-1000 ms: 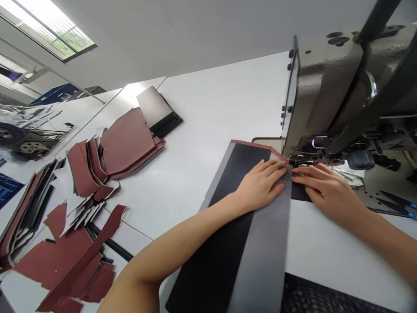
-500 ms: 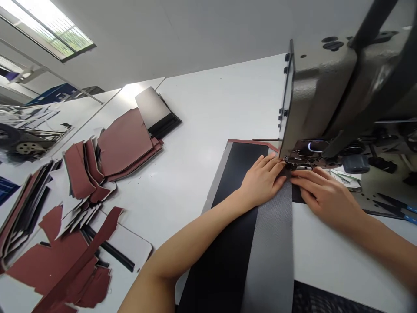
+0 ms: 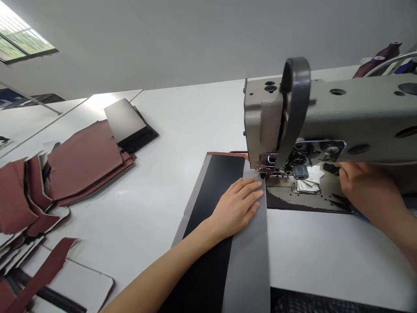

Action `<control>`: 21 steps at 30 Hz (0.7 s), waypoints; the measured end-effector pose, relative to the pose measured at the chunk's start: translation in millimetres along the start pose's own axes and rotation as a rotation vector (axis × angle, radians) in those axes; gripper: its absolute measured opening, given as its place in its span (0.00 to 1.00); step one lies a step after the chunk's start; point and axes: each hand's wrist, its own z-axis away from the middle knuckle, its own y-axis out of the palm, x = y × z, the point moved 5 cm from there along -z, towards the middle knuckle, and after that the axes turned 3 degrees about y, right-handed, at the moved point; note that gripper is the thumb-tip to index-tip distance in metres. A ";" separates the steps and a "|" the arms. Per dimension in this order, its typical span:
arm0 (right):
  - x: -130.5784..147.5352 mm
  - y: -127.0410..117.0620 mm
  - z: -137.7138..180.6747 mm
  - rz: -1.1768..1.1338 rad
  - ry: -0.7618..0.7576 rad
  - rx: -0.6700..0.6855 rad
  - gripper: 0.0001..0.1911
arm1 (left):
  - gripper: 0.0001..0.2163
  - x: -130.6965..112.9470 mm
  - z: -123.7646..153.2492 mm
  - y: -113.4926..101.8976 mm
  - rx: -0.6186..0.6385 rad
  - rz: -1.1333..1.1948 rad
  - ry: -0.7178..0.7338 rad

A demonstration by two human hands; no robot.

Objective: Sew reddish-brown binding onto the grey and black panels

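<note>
**Left hand (image 3: 236, 208) flat on a black and grey fabric panel (image 3: 243, 265) at an industrial sewing machine (image 3: 329, 117)**

Seen from the wearer's head, both forearms reached forward across a white tabletop (image 3: 182, 121). The left arm angled in from the lower left, with the left hand open, palm down and fingers lightly spread. It lay across the seam where a black band met a grey mesh strip, its fingertips just short of the presser foot (image 3: 265, 167). The panel ran in a long straight line from the near edge of the tabletop up to the foot, and a reddish-brown edging (image 3: 224, 154) showed along its far end.

The right arm came in from the lower right, and the right hand (image 3: 368, 184) sat beyond the needle area, partly hidden beneath the machine's grey arm. Its fingers were loosely curved, pointing toward the machine bed. I cannot tell whether it held anything.

White paper tags (image 3: 308, 180) lay on the machine bed. To the left, well apart from the hands, were piles of reddish-brown cut pieces (image 3: 84, 154) and a dark stack topped by a silvery sheet (image 3: 124, 119).
</note>
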 end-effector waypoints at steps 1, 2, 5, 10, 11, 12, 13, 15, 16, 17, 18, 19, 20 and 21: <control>1.2 2.2 -5.8 0.008 0.001 0.027 0.13 | 0.13 -3.0 0.8 0.9 0.003 0.002 0.015; 3.3 4.5 -11.2 0.003 -0.005 0.057 0.13 | 0.13 -5.4 1.9 1.7 0.007 0.002 0.025; 4.9 11.2 -22.8 -0.025 0.002 0.124 0.13 | 0.13 -8.6 7.6 1.7 -0.001 0.013 0.040; -2.1 4.3 -16.5 -0.037 0.018 0.077 0.08 | 0.11 -7.6 13.8 -6.1 -0.059 0.121 0.011; -0.4 -2.0 -11.1 -0.026 0.023 0.058 0.08 | 0.11 -8.4 12.6 -7.7 -0.072 0.191 -0.021; 4.1 -10.3 -4.3 -0.026 0.024 0.029 0.08 | 0.11 -9.7 10.5 -8.4 -0.082 0.292 -0.072; 12.0 -20.1 3.8 -0.057 0.011 -0.007 0.09 | 0.11 -11.8 7.8 -7.8 -0.087 0.428 -0.137; 37.3 -42.0 23.8 -0.238 -0.062 -0.093 0.10 | 0.12 -20.4 1.5 0.1 -0.051 0.815 -0.273; 54.1 -51.1 35.2 -0.427 -0.143 -0.097 0.11 | 0.14 -27.8 -1.8 6.8 -0.008 1.049 -0.322; 70.1 -58.1 46.6 -0.606 -0.208 -0.087 0.09 | 0.16 -36.6 -4.7 13.9 0.053 1.285 -0.355; 85.6 -60.5 57.4 -0.735 -0.258 -0.024 0.09 | 0.17 -45.4 -6.7 20.4 0.118 1.495 -0.381; 96.7 -62.6 66.7 -0.814 -0.264 -0.024 0.09 | 0.18 -52.0 -7.6 25.5 0.164 1.656 -0.413; 105.3 -61.5 74.5 -0.882 -0.257 -0.008 0.09 | 0.18 -55.1 -7.0 29.4 0.183 1.756 -0.467; 111.0 -57.3 80.3 -0.944 -0.226 0.030 0.08 | 0.17 -54.6 -5.0 32.0 0.174 1.794 -0.541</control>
